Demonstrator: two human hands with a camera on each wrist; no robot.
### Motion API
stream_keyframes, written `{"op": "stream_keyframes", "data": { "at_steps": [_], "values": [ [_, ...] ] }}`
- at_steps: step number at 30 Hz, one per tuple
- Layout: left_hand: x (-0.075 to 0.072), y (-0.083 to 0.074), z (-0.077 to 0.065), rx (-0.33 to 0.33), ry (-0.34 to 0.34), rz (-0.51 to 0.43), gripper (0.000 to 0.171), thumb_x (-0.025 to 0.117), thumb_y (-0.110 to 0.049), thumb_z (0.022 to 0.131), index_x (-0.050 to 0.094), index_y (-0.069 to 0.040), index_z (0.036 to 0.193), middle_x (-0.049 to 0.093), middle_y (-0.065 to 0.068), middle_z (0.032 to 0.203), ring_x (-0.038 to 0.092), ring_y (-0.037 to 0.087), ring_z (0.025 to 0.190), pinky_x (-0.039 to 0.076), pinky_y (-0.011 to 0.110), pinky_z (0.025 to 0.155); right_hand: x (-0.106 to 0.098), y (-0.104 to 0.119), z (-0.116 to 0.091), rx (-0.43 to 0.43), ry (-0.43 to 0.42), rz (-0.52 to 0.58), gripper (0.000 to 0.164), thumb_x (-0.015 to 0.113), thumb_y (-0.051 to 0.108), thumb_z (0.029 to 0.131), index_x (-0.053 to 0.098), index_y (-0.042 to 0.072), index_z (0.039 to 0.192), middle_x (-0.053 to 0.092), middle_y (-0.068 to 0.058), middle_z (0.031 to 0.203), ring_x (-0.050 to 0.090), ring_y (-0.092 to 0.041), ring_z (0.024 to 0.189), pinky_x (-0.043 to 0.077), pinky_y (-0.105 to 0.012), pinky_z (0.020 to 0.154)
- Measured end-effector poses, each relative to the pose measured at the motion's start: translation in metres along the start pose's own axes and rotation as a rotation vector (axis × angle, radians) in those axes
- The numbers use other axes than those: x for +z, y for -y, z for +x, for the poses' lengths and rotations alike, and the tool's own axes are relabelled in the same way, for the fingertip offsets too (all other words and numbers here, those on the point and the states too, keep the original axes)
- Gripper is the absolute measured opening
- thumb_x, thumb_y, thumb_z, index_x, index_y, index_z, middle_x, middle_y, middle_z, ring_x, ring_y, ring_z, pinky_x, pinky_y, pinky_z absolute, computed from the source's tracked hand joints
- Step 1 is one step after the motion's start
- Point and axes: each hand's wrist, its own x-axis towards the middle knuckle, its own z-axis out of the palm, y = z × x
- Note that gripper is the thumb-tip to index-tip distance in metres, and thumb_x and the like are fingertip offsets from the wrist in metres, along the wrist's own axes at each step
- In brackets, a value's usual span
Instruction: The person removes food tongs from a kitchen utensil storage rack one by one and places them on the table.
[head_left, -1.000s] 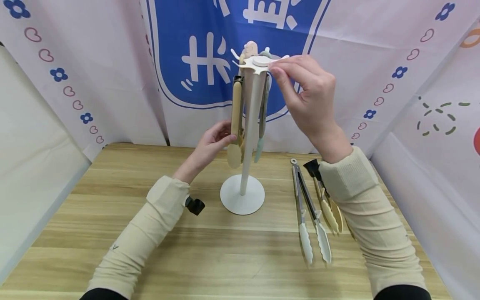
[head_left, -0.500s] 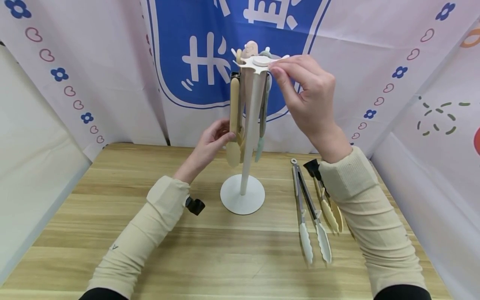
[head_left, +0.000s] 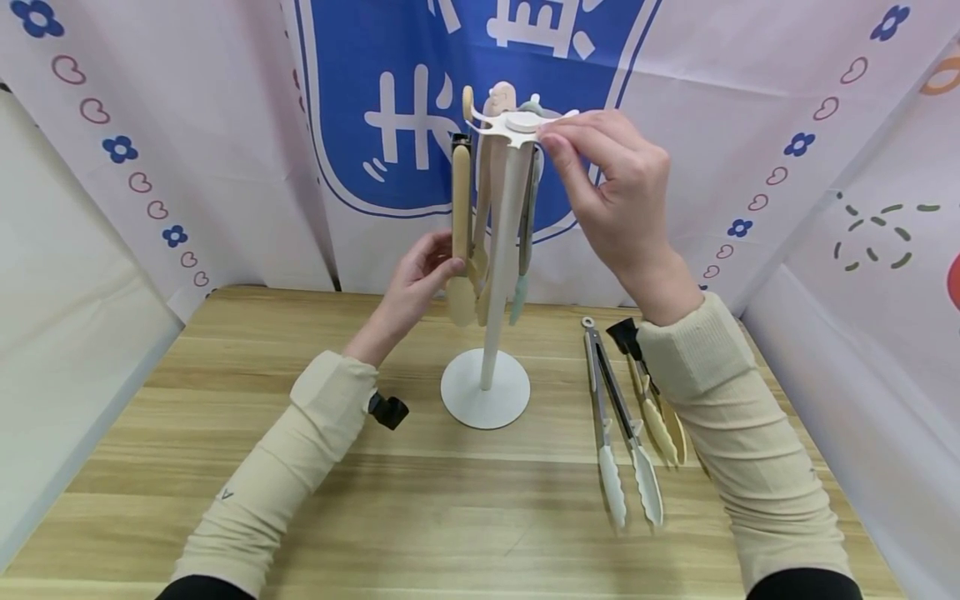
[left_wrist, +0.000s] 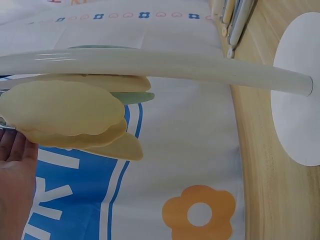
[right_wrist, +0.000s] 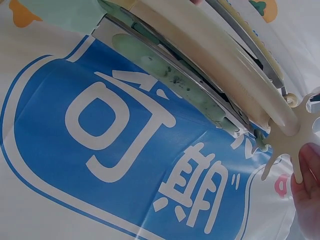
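Observation:
My left hand point(head_left: 414, 279) grips yellow tongs point(head_left: 461, 204) near their scalloped tips, left of a white stand point(head_left: 497, 292). In the left wrist view the tongs' broad heads point(left_wrist: 60, 107) hang beside the pole. Their yellow loop end point(head_left: 468, 103) is close to a left hook of the stand; whether it sits on it I cannot tell. My right hand point(head_left: 618, 187) pinches a right-hand hook of the stand's top. Green tongs point(right_wrist: 165, 75) and a beige utensil point(head_left: 501, 98) hang on the stand, partly behind the pole.
Grey tongs with white tips point(head_left: 611, 417) lie spread on the wooden table point(head_left: 480, 508), right of the stand's round base point(head_left: 480, 412). Yellow tongs point(head_left: 656, 417) lie beyond, partly under the right sleeve point(head_left: 742, 433). A printed cloth point(head_left: 375, 183) stands behind.
My left hand has shifted slightly left and up with the yellow tongs, away from the pole. The tongs' loop end now shows left of the hook. My right hand has stayed put.

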Motion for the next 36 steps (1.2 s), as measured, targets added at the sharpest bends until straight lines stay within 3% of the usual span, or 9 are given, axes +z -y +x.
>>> {"op": "stream_keyframes", "data": {
  "at_steps": [9, 18, 28, 36],
  "values": [
    [-0.002, -0.004, -0.001, 0.016, -0.040, 0.003, 0.037, 0.048, 0.001, 0.092, 0.039, 0.011, 0.126, 0.051, 0.018, 0.112, 0.052, 0.014, 0.098, 0.045, 0.025, 0.085, 0.001, 0.000, -0.001, -0.004, -0.003, 0.000, 0.014, 0.062, 0.008, 0.086, 0.071, -0.003, 0.082, 0.069, -0.010, 0.084, 0.062, -0.022, 0.083, 0.048, -0.026, 0.078],
    [-0.007, -0.007, -0.008, -0.033, -0.141, -0.003, 0.037, 0.052, 0.003, 0.089, 0.040, 0.012, 0.123, 0.052, 0.013, 0.109, 0.053, 0.013, 0.098, 0.045, 0.024, 0.087, 0.001, 0.000, -0.001, -0.009, -0.003, -0.005, 0.014, 0.062, 0.008, 0.086, 0.071, -0.003, 0.083, 0.069, -0.010, 0.084, 0.062, -0.022, 0.082, 0.048, -0.026, 0.077],
    [-0.014, -0.016, -0.019, -0.172, -0.181, 0.131, 0.040, 0.064, -0.006, 0.084, 0.045, 0.009, 0.116, 0.054, 0.017, 0.107, 0.054, 0.016, 0.096, 0.046, 0.028, 0.090, 0.000, -0.001, -0.001, -0.011, -0.009, -0.004, 0.014, 0.062, 0.008, 0.086, 0.071, -0.002, 0.082, 0.069, -0.010, 0.083, 0.062, -0.022, 0.082, 0.048, -0.027, 0.078],
    [-0.020, -0.020, -0.031, -0.197, -0.194, 0.311, 0.041, 0.071, -0.014, 0.079, 0.050, 0.005, 0.109, 0.057, 0.014, 0.098, 0.056, 0.016, 0.090, 0.049, 0.027, 0.084, 0.000, -0.001, -0.001, -0.020, -0.008, -0.007, 0.014, 0.062, 0.007, 0.086, 0.071, -0.002, 0.082, 0.069, -0.010, 0.083, 0.062, -0.022, 0.082, 0.048, -0.027, 0.077]
  ]
}}
